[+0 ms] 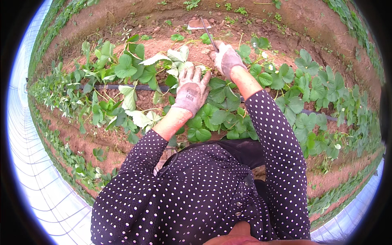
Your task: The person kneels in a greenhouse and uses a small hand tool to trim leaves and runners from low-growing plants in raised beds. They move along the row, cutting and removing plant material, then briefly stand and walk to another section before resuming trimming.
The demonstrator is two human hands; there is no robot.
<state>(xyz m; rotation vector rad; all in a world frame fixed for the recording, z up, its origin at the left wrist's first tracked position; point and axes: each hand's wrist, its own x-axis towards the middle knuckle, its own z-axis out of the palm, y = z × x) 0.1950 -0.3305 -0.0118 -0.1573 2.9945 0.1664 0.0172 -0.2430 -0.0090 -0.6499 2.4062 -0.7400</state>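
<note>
Both hands wear soiled work gloves. My right hand [227,59] is closed around the handle end of a hand hoe [207,31], whose thin dark shaft points away from me. Its flat blade [199,24] lies at the soil beyond the plants. Spread over the strawberry plants [220,95], my left hand [191,90] has its palm down and fingers apart, pointing away, against the leaves. Pale undersides of turned leaves [179,56] show just beyond its fingertips. White flowers [264,55] stand right of my right hand. What lies under the left palm is hidden.
A black irrigation tube [137,87] runs crosswise along the planted bed, partly under leaves. Beyond the bed lies a soil furrow [147,23] with small weeds [241,11]. More plant rows curve along both sides. Translucent greenhouse sheeting [33,147] shows at the left.
</note>
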